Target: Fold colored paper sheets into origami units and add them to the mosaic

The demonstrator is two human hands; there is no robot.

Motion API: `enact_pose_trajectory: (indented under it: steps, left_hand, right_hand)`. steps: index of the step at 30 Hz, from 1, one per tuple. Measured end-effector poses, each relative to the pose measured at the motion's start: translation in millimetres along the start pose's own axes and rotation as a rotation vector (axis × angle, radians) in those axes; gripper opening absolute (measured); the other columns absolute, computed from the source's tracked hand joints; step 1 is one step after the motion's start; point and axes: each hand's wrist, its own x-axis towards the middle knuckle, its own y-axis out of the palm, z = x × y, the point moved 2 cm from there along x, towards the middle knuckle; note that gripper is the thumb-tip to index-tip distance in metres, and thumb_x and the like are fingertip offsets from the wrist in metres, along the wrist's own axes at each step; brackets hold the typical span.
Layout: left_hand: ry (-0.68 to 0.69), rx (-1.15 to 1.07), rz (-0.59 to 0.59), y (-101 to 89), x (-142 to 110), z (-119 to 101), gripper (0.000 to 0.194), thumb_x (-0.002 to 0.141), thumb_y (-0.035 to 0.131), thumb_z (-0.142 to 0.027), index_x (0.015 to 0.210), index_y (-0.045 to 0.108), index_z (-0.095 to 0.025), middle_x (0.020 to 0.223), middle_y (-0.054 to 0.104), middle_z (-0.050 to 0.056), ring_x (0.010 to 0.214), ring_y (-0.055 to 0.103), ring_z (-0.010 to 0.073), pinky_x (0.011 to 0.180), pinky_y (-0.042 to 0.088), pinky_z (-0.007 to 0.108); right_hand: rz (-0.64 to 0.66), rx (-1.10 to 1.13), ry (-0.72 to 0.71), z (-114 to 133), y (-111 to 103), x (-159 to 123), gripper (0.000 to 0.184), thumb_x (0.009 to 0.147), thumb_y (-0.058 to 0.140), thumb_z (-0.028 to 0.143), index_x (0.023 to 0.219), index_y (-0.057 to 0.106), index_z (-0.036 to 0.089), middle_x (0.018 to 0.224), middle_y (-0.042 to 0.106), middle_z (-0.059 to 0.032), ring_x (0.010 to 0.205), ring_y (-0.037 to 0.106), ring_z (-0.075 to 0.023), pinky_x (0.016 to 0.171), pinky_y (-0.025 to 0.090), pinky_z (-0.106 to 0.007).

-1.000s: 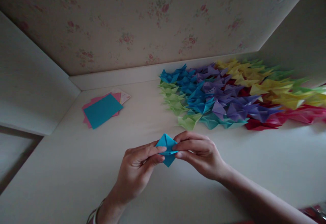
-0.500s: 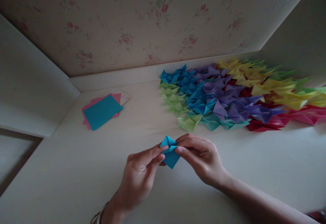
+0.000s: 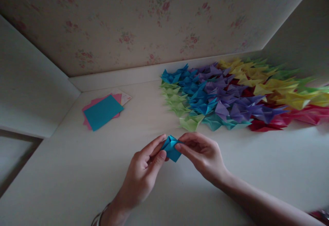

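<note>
Between my two hands is a small folded piece of blue origami paper (image 3: 173,153), roughly diamond-shaped, with a raised flap near its top. My left hand (image 3: 145,174) pinches its left edge, thumb in front and other fingers behind, the index finger lifted off. My right hand (image 3: 203,157) grips the right corner between thumb and fingers, the thumb lying on the flap. Part of the paper's back and right corner is hidden by the fingers. Both hands are held over the white table (image 3: 205,205).
A stack of coloured paper sheets, blue (image 3: 104,113) over pink (image 3: 88,121), lies at the left. Rows of folded paper cranes in blue (image 3: 197,92), purple (image 3: 231,95), yellow (image 3: 282,88), green (image 3: 191,122) and red (image 3: 267,126) cover the back right, before a flowered wall (image 3: 102,30).
The flap at the paper's middle is now flattened down under my right thumb. My left index finger has lifted off the front, and the left thumb has moved up the edge.
</note>
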Motion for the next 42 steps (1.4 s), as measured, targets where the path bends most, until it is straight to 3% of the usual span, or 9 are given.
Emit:
enact_pose_trajectory:
  steps: [5, 10, 15, 20, 25, 32, 37, 42]
  left_hand:
    - [-0.004, 0.029, -0.01, 3.5, 1, -1, 0.037, 0.093, 0.064, -0.039, 0.126, 0.066, -0.021, 0.115, 0.077, 0.005, 0.099, 0.073, 0.0197, 0.084, 0.059, 0.023]
    - [0.088, 0.154, -0.136, 0.9, 0, 6, 0.043, 0.096, 0.06, -0.034, 0.138, 0.054, -0.027, 0.115, 0.075, 0.006, 0.095, 0.073, 0.0183, 0.078, 0.059, 0.024]
    - [0.312, 0.263, -0.105, -0.8, 2, 2, 0.015, 0.094, 0.062, -0.024, 0.105, 0.073, -0.025, 0.11, 0.074, 0.004, 0.098, 0.069, 0.0177, 0.085, 0.055, 0.024]
    - [0.139, 0.059, -0.112, -4.1, 7, -2, 0.017, 0.094, 0.064, -0.031, 0.101, 0.078, -0.024, 0.099, 0.076, 0.002, 0.087, 0.068, 0.0157, 0.077, 0.053, 0.02]
    - [-0.015, -0.096, -0.056, -4.2, 8, 2, 0.021, 0.091, 0.067, -0.037, 0.1, 0.081, -0.023, 0.087, 0.077, 0.0, 0.081, 0.066, 0.0156, 0.074, 0.051, 0.02]
    - [-0.03, -0.108, -0.125, -5.4, 7, 9, 0.023, 0.09, 0.069, -0.037, 0.102, 0.079, -0.02, 0.087, 0.077, 0.002, 0.083, 0.064, 0.0164, 0.077, 0.05, 0.022]
    - [0.04, -0.137, -0.267, -5.4, 7, 8, 0.017, 0.084, 0.075, -0.032, 0.096, 0.072, -0.019, 0.077, 0.072, -0.001, 0.07, 0.063, 0.0127, 0.064, 0.05, 0.019]
    - [0.101, -0.173, -0.272, -3.5, 6, 2, 0.015, 0.084, 0.074, -0.026, 0.091, 0.061, -0.022, 0.074, 0.071, -0.004, 0.066, 0.067, 0.0114, 0.063, 0.054, 0.019]
  right_hand:
    - [0.032, -0.121, -0.076, -1, 3, 0, 0.007, 0.081, 0.078, 0.025, 0.082, 0.073, 0.02, 0.075, 0.073, -0.0014, 0.066, 0.069, -0.0147, 0.06, 0.056, -0.023]
    - [0.074, -0.18, -0.131, -3, 4, -2, 0.007, 0.082, 0.078, 0.023, 0.087, 0.073, 0.02, 0.076, 0.074, -0.0017, 0.065, 0.07, -0.0151, 0.06, 0.057, -0.023]
    - [0.117, -0.129, -0.157, -3, 1, 0, 0.01, 0.081, 0.078, 0.02, 0.09, 0.073, 0.022, 0.083, 0.076, -0.0025, 0.072, 0.073, -0.017, 0.067, 0.06, -0.025]
    - [0.157, -0.115, -0.141, 0, -2, 3, 0.004, 0.088, 0.072, 0.021, 0.09, 0.074, 0.023, 0.093, 0.077, -0.0035, 0.085, 0.072, -0.0191, 0.074, 0.058, -0.027]
    - [0.182, -0.156, -0.103, 5, -1, 5, 0.008, 0.091, 0.067, 0.021, 0.088, 0.073, 0.024, 0.091, 0.077, -0.0011, 0.082, 0.07, -0.0157, 0.074, 0.054, -0.024]
    - [0.161, 0.043, 0.017, -3, 4, 4, 0.003, 0.086, 0.072, 0.022, 0.089, 0.073, 0.023, 0.094, 0.078, -0.0025, 0.083, 0.072, -0.0161, 0.074, 0.057, -0.024]
    - [0.123, 0.04, 0.076, -6, 5, 3, 0.006, 0.082, 0.075, 0.024, 0.087, 0.073, 0.022, 0.077, 0.074, -0.0012, 0.069, 0.069, -0.015, 0.062, 0.056, -0.023]
    - [0.07, 0.132, 0.129, -2, 3, 6, 0.011, 0.079, 0.078, 0.028, 0.081, 0.072, 0.02, 0.073, 0.072, -0.0014, 0.069, 0.069, -0.0155, 0.064, 0.056, -0.025]
